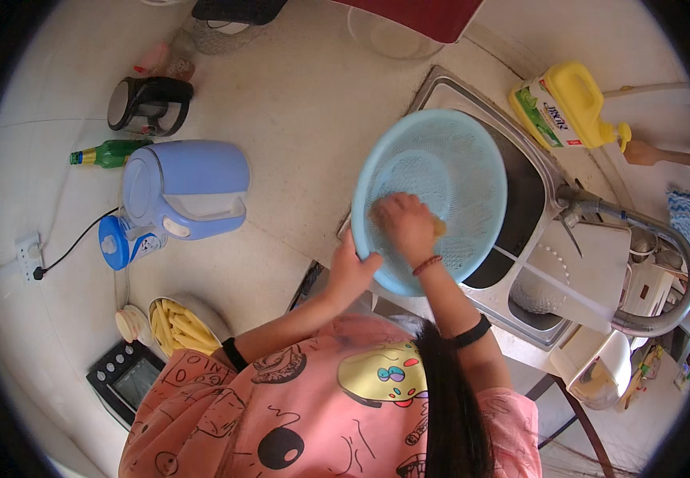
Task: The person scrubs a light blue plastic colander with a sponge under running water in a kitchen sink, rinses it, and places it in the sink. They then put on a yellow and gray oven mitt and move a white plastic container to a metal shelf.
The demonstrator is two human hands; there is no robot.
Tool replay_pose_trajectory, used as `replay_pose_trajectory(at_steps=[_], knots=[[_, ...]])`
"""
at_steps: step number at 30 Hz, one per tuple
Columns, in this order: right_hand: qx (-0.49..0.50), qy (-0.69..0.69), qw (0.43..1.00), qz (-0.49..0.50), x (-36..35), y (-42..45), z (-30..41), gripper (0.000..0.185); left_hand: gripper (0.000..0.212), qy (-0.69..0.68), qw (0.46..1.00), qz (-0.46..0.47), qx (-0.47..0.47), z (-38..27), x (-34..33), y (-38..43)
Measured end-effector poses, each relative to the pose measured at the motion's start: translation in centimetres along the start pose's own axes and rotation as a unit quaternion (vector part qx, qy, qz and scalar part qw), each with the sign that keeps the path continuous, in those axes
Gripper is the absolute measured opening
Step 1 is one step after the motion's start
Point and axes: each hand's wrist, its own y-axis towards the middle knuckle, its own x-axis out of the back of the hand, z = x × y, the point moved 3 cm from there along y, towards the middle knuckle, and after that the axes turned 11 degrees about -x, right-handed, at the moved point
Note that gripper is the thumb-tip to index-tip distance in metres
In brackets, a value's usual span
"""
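A light-blue plastic colander (470, 161) is tilted over the stainless steel sink (515, 173). My left hand (354, 266) grips its near left rim, thumb over the edge. Inside, my right hand (406, 224) is slightly blurred and presses a yellowish sponge or scrubber (439, 227) against the mesh wall; most of that pad is hidden under my fingers. A stream of water (548, 281) from the curved faucet (688, 263) reaches the colander's right side.
A yellow detergent jug (566, 107) stands behind the sink. On the left counter are a blue electric kettle (201, 173), a green glass bottle (109, 153), a black-handled glass jug (151, 104) and a bowl (222, 319) of pale yellow strips. A dish rack (650, 293) is at right.
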Motion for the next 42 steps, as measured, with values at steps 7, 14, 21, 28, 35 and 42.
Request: replay_pose_trajectory(at_steps=[7, 14, 21, 28, 35, 42], knots=[[-0.054, -0.03, 0.997, 0.045, 0.4, 0.1, -0.4, 0.012, 0.05, 0.023, 1.0, -0.021, -0.005, 0.1, -0.8, 0.1], [-0.14, -0.058, 0.987, -0.049, 2.0, 1.0, -1.5, 0.016, 0.042, 0.012, 0.999, -0.035, 0.013, -0.4, -1.1, -0.1], [-0.094, -0.055, 0.99, -0.087, 1.6, 1.3, -1.2, 0.012, 0.042, 0.026, 0.998, -0.055, 0.016, -0.3, -0.8, 0.2], [0.007, -0.071, 0.996, -0.05, -0.3, 0.9, -1.8, 0.013, 0.047, 0.021, 0.999, -0.039, 0.025, 0.2, -1.2, 0.1], [-0.141, -0.016, 0.985, -0.095, 0.2, 1.3, -5.4, 0.021, 0.048, 0.019, 0.998, -0.058, 0.015, 0.7, -0.7, -0.1], [-0.065, -0.095, 0.993, -0.014, 0.5, -3.1, -3.3, 0.037, 0.045, 0.019, 0.999, -0.048, 0.001, 0.2, -0.8, 0.1]])
